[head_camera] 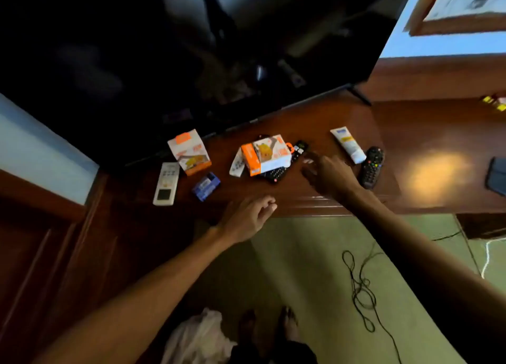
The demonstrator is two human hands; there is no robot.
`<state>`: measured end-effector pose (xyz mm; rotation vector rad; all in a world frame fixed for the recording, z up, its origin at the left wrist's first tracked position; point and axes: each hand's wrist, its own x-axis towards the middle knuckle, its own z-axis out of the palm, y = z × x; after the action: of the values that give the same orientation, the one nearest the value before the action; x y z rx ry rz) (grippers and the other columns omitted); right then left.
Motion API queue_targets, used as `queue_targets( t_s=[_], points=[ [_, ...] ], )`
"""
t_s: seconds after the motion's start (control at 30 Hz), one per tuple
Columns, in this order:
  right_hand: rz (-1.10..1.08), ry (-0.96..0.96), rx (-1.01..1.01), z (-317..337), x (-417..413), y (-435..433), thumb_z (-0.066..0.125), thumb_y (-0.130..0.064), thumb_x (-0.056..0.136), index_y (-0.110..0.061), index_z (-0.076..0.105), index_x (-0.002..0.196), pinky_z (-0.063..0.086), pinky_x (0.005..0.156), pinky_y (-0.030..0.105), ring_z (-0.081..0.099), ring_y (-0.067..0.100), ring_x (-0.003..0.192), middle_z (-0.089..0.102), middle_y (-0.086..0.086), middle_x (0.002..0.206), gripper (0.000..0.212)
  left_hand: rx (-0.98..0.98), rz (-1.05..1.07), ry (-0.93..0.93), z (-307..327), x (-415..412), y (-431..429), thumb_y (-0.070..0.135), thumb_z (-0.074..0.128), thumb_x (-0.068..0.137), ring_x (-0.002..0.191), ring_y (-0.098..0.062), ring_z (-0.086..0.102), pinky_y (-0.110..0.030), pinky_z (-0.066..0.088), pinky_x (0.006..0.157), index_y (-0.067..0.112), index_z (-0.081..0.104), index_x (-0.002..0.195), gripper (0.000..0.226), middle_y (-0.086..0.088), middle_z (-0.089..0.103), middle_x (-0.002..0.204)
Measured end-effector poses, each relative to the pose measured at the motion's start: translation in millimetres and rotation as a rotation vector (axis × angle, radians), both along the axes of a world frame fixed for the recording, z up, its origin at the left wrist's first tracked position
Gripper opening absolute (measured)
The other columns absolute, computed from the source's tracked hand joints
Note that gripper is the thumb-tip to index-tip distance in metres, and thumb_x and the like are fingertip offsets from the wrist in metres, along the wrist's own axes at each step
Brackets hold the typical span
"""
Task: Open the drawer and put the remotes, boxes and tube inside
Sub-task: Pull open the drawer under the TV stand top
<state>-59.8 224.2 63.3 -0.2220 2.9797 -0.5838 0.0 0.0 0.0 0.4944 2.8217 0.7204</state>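
Empty right hand (327, 176) spread beside orange-white box (267, 155), left hand (250, 217) curled

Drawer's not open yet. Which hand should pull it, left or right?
Left, probably. The left hand sits loosely curled at the cabinet's front edge, where a drawer front would be, holding nothing. The right hand is stretched over the top, near the black remote.

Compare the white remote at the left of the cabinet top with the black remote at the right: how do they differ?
The white remote is pale and flat-sided with a dark screen at its near end; the black remote is dark with a rounded far end and small coloured buttons. The white one lies clear of both hands; the black one lies just beside the right hand. Both lie flat on the cabinet top.
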Motion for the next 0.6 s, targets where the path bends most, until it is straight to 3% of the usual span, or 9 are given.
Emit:
queue_targets(
  t_s=[0.17,0.37,0.6],
  points=[
    [0.074,-0.095,-0.032,-67.5,21.7,7.0,0.055,-0.032,0.091,-0.015,0.054,0.125,0.049,0.090,0.044,0.056,0.035,0.117,0.057,0.013,0.128,0.038,-0.113,0.063,-0.169,-77.6,19.1,4.0,0.052,0.031,0.100,0.125,-0.019,0.053,-0.039,0.042,0.103,0.026,0.055,0.131,0.047,0.004,0.058,0.134],
    [0.147,-0.107,0.015,-141.5,38.9,27.1,0.055,-0.027,0.092,0.003,0.040,0.140,0.028,0.118,0.045,0.032,0.042,0.141,0.034,0.029,0.150,0.059,-0.223,0.105,-0.201,-138.5,24.6,12.7,0.042,0.035,0.102,0.142,-0.026,0.032,-0.048,0.030,0.115,0.017,0.033,0.149,0.054,-0.006,0.034,0.154],
    [0.203,-0.020,0.109,-180.5,47.4,34.1,0.039,-0.038,0.098,-0.005,0.019,0.152,0.015,0.123,0.047,0.010,0.035,0.151,0.013,0.021,0.161,0.067,-0.401,0.157,-0.197,-184.1,20.6,18.5,0.046,0.031,0.101,0.151,-0.025,0.011,-0.049,0.010,0.121,0.011,0.010,0.156,0.068,-0.010,0.012,0.164]
  ],
)
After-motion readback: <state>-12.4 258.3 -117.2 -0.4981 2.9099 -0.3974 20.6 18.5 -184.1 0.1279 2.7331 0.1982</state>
